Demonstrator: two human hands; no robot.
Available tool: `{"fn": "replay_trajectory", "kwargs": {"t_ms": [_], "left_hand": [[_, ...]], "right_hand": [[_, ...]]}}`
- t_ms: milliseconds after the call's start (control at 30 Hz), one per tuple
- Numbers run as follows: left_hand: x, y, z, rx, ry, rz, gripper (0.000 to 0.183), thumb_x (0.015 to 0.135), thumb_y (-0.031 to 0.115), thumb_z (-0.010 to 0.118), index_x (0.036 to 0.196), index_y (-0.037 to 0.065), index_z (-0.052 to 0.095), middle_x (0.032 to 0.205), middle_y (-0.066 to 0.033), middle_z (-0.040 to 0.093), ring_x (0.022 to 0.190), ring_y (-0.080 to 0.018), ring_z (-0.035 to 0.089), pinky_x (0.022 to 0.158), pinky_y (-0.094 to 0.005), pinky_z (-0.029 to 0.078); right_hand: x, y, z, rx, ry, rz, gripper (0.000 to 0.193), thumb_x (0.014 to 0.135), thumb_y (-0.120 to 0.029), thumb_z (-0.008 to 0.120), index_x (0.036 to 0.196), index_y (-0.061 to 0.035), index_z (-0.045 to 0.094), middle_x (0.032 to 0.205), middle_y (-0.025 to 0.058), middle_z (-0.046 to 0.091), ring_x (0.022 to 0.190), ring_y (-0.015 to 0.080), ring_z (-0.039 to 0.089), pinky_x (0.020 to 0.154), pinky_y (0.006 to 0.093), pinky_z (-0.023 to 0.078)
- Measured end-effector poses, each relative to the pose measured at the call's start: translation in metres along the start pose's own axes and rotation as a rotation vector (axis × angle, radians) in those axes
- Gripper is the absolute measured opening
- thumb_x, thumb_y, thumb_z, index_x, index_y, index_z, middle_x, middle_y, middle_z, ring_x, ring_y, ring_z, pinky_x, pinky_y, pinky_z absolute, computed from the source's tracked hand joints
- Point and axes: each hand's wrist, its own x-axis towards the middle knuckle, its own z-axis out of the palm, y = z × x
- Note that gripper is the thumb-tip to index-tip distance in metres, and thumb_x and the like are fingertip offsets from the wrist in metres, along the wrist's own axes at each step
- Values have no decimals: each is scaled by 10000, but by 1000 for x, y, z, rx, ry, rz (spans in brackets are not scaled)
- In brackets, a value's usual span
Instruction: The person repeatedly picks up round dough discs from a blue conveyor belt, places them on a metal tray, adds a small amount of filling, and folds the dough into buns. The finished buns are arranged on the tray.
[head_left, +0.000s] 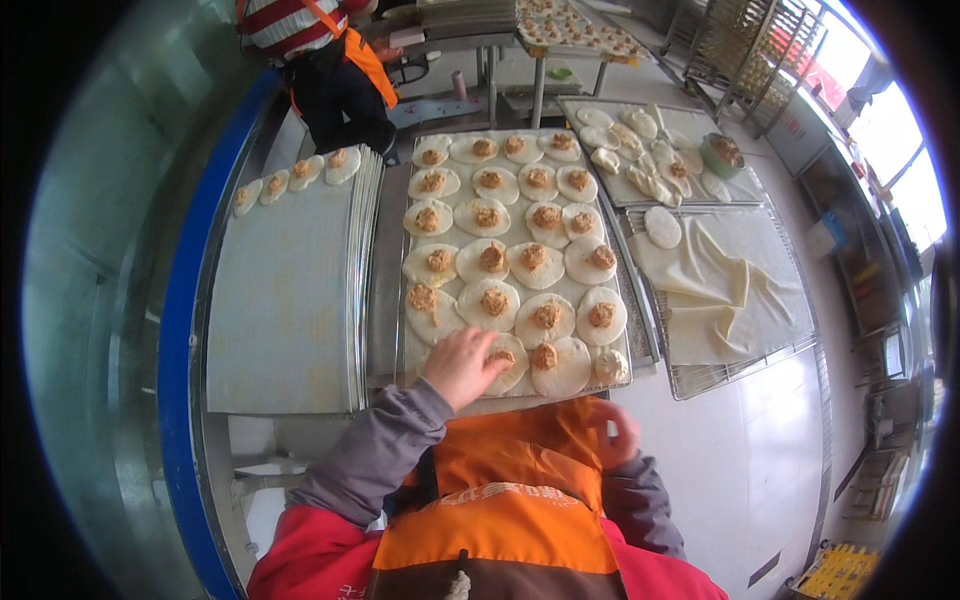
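Note:
My left hand [465, 368] is over the near left part of a tray [590, 392], its thumb and fingers apart. Its fingertips reach the edge of a flat dough round [512, 378] topped with a lump of orange-brown filling [503, 357]. Rows of similar topped rounds cover the tray. A gathered dough bun [611, 367] sits at the near right corner, beside another topped round [562, 368]. Close to my orange apron [520, 450], my right hand [615, 435] is off the tray; its fingers are loosely bent and I see nothing in them.
On the left, a stack of lined trays [285, 310] carries several topped rounds at its far end. To the right, a cloth [725, 290] covers part of a rack; beyond it are loose dough pieces and a green bowl of filling [722, 155]. A co-worker [340, 90] stands far left.

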Motion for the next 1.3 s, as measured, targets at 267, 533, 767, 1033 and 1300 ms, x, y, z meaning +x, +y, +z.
{"fn": "replay_trajectory", "kwargs": {"t_ms": [267, 533, 767, 1033, 1300], "left_hand": [[6, -10, 24, 59, 26, -2, 462, 769, 430, 758, 1011, 58, 630, 1007, -172, 593, 960, -352, 593, 863, -427, 493], [18, -7, 18, 172, -130, -99, 626, 695, 453, 816, 1122, 52, 594, 1043, -183, 633, 994, -363, 601, 877, -446, 475], [9, 7, 15, 157, -200, -42, 523, 674, 380, 832, 1054, 97, 610, 951, -98, 614, 945, -313, 612, 826, -429, 489], [-12, 21, -3, -160, -76, -11, 411, 762, 216, 795, 1066, 58, 567, 938, -98, 614, 879, -284, 625, 801, -372, 505], [-28, 47, -8, -863, -26, -180, 422, 913, 187, 706, 1259, 16, 537, 1133, -84, 634, 1024, -153, 603, 894, -296, 486]], "right_hand": [[42, -35, 67, 167, -303, -106, 317, 798, -15, 600, 1104, -71, 659, 833, 126, 676, 760, 332, 660, 686, 395, 541], [43, -32, 67, 181, -380, -71, 221, 884, -49, 633, 1099, -76, 674, 847, 57, 699, 742, 221, 673, 688, 323, 545], [40, -18, 59, 184, -558, -26, 318, 909, -143, 621, 1220, -80, 618, 936, 100, 686, 846, 247, 664, 750, 357, 539], [37, -30, 67, 414, -284, -34, 294, 938, -130, 614, 1225, -69, 626, 788, 74, 624, 722, 223, 611, 655, 349, 505], [31, -24, 86, 645, -282, 407, 352, 996, -208, 562, 1311, -58, 518, 1115, 117, 635, 957, 198, 625, 823, 317, 529]]}}
